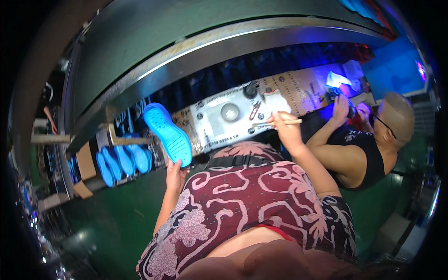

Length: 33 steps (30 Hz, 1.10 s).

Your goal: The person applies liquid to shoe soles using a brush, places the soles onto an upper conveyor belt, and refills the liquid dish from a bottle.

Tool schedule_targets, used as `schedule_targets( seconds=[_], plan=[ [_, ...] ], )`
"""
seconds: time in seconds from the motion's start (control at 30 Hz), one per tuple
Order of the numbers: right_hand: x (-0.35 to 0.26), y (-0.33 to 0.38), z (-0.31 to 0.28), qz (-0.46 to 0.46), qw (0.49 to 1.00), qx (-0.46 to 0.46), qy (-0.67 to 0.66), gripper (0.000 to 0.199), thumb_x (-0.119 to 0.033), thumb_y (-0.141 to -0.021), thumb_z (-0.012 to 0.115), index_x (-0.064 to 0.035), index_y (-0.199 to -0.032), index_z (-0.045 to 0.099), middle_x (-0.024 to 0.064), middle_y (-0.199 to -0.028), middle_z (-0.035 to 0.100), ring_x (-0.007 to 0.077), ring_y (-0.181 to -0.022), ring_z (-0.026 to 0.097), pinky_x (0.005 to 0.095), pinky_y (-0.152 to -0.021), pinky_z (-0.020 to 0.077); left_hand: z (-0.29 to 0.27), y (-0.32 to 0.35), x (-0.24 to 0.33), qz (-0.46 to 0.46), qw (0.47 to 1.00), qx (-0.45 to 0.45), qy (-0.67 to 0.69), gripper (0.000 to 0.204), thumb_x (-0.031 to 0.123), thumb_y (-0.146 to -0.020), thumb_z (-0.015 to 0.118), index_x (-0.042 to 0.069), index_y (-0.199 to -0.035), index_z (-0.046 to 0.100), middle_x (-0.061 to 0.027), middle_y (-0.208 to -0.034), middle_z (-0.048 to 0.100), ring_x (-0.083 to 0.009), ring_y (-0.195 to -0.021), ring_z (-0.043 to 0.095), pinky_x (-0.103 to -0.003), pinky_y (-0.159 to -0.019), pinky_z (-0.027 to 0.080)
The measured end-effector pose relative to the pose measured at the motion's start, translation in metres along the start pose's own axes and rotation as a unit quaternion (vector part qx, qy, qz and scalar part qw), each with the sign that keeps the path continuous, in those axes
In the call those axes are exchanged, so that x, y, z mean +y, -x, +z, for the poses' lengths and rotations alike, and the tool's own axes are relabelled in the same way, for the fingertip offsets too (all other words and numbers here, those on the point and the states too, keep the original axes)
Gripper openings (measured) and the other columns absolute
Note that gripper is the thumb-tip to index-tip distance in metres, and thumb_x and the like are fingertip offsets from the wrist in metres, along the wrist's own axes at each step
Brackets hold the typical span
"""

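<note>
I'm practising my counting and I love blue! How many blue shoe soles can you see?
At least 5: one blue sole in the left hand, and at least four more soles side by side farther left. Others may be hidden where they overlap.

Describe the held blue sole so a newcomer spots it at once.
Find the long metal rail across the top. Below its left half, the left hand holds a blue sole by its lower end. Unlike the blue soles grouped further left, this one is in a hand.
</note>
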State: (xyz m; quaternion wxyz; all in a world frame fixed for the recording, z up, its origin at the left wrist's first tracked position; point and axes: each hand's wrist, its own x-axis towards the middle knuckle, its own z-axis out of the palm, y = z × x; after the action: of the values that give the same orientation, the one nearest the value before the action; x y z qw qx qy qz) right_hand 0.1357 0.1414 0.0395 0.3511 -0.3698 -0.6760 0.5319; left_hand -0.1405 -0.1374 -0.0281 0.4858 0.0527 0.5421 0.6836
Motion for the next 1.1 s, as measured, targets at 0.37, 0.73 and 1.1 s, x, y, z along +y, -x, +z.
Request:
schedule_targets(
  seconds=[0.37, 0.73, 1.1],
  plan=[
    [-0.045, -0.032, 0.029, -0.024, 0.997, -0.054, -0.049, 0.03, -0.017, -0.093, 0.05, 0.0002, -0.073, 0.064, 0.0061, -0.068, 0.062, 0.0123, -0.062, 0.053, 0.027, -0.065, 0.0445, 0.116, -0.022, 0.057, 0.244, 0.92, 0.063, -0.3, 0.025, 0.009, -0.083, 0.058, -0.006, -0.103, 0.055, -0.013, -0.09, 0.064, -0.0197, -0.078, 0.063, -0.03, -0.071, 0.05],
    [-0.078, -0.045, 0.062, -0.35, 0.918, -0.143, 0.119, 0.019, -0.012, -0.085, 0.056, -0.0054, -0.069, 0.065, 0.003, -0.065, 0.061, 0.0192, -0.063, 0.057, 0.0407, -0.086, 0.0399, 0.157, -0.034, 0.068, 0.389, 0.854, 0.008, -0.346, 0.029, 0.009, -0.078, 0.063, -0.003, -0.103, 0.055, -0.0151, -0.088, 0.065, -0.0212, -0.079, 0.063, -0.032, -0.073, 0.049],
    [-0.086, -0.044, 0.058, -0.361, 0.912, -0.128, 0.147, 0.017, -0.01, -0.082, 0.057, -0.0061, -0.067, 0.064, 0.0034, -0.061, 0.057, 0.0202, -0.062, 0.055, 0.0406, -0.086, 0.041, 0.159, -0.036, 0.072, 0.438, 0.804, 0.009, -0.401, 0.025, 0.005, -0.074, 0.064, -0.001, -0.097, 0.056, -0.0147, -0.082, 0.065, -0.0243, -0.072, 0.065, -0.033, -0.067, 0.05]
  ],
)
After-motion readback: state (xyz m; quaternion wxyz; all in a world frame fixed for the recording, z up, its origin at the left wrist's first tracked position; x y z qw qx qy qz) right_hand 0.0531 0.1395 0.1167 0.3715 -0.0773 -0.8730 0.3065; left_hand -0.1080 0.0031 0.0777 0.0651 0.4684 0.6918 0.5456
